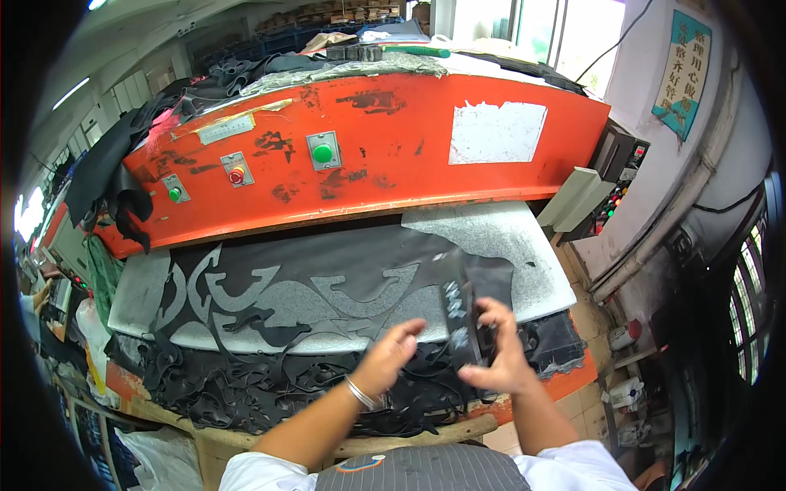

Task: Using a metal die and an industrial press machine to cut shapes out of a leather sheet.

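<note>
My right hand (503, 350) grips a dark, narrow cutting die (458, 315) with white marks on its side. The die is tilted up over the cutting bed and slightly blurred. Close by on its left, my left hand (395, 353) is empty, fingers stretched toward the die without touching it. Beneath the hands a black leather sheet (352, 250) lies on the pale cutting board (483, 219). Curved shapes are cut out along its near and left parts, and the grey board shows through.
Tangled black leather scraps (221, 385) hang along the near edge above a wooden bar (442, 434). The orange press beam (393, 131) spans the far side, with a green button (322, 153) and a red button (237, 175). A control box (610, 180) stands at the right.
</note>
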`<move>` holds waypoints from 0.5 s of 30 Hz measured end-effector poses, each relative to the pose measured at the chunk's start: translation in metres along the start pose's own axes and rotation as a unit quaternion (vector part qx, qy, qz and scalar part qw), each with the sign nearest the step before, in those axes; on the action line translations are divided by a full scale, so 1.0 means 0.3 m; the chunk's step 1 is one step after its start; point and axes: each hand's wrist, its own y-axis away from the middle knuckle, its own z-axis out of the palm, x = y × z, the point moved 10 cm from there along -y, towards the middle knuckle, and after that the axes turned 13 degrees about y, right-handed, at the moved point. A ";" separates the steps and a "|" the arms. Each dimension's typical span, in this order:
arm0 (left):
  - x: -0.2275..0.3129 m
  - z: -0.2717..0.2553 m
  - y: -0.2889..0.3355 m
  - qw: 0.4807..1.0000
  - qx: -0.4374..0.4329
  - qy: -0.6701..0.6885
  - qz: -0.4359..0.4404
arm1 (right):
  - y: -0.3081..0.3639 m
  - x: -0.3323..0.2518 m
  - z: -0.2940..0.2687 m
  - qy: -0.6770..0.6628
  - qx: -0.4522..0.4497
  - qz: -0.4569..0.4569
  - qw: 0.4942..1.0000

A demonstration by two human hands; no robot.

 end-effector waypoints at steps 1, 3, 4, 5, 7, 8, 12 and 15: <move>-0.024 0.085 0.035 0.991 -0.032 0.129 0.033 | 0.032 -0.026 0.037 -0.038 0.001 -0.010 0.999; -0.036 0.178 0.091 0.973 0.015 0.230 0.007 | 0.083 -0.070 0.092 -0.064 -0.012 -0.014 0.998; -0.022 0.202 0.127 0.962 0.060 0.266 -0.007 | 0.098 -0.109 0.106 -0.037 -0.028 -0.016 0.999; -0.030 0.205 0.151 0.955 0.061 0.291 -0.010 | 0.119 -0.114 0.126 -0.020 -0.054 -0.007 0.998; -0.042 0.208 0.167 0.959 0.046 0.277 -0.034 | 0.139 -0.137 0.128 -0.016 -0.067 0.019 0.997; -0.056 0.211 0.174 0.963 0.030 0.263 -0.058 | 0.140 -0.147 0.121 -0.019 -0.068 0.017 0.997; -0.092 0.223 0.213 0.982 0.003 0.155 -0.108 | 0.158 -0.181 0.141 0.067 -0.153 -0.024 0.986; -0.113 0.230 0.223 0.962 0.029 0.258 -0.085 | 0.158 -0.223 0.144 0.147 -0.201 -0.038 0.968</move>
